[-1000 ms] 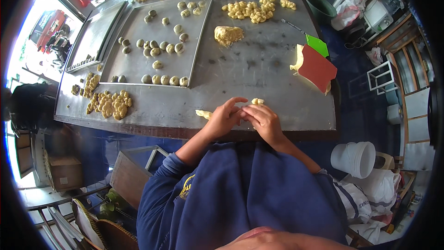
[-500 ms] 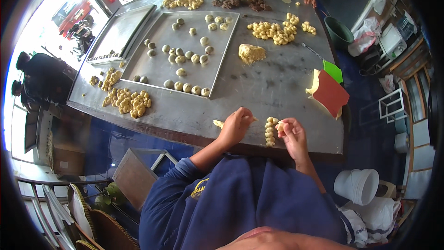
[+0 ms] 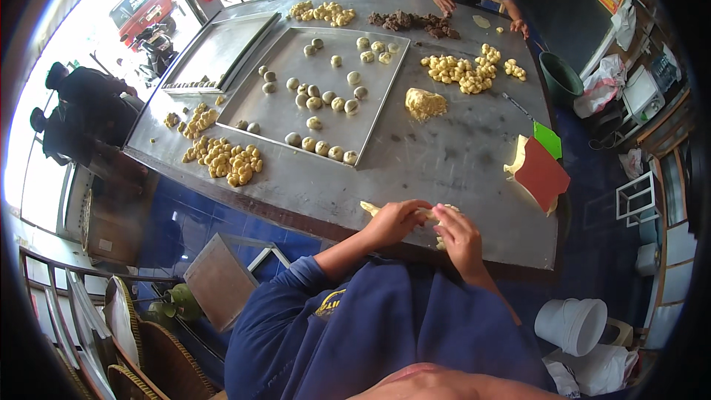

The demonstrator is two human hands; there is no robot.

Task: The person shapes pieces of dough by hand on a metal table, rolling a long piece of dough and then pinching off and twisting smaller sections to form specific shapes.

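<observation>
My left hand (image 3: 396,221) and my right hand (image 3: 458,237) meet near the metal table's front edge, fingers pinched around a small strip of pale dough (image 3: 427,214). A longer piece of pale dough (image 3: 368,207) lies just left of my left hand. Small dough lumps (image 3: 441,243) lie behind and beneath my right hand, partly hidden by it. Farther up the metal table (image 3: 474,163) are a larger dough mound (image 3: 425,104) and several clusters of dough pieces (image 3: 459,72).
A tray (image 3: 259,133) holds several greyish balls; another tray (image 3: 215,52) stands behind. Red board (image 3: 541,178), green scraper (image 3: 546,137), dark crumbly filling (image 3: 404,22). A co-worker's hands (image 3: 444,4) are at the far edge. Two people (image 3: 81,118) are at left; a white bucket (image 3: 570,322) stands right.
Half a second ago my hands were apart, the line of lumps showing between them; now they are together over it. The view has shifted, showing more of the co-worker across the table.
</observation>
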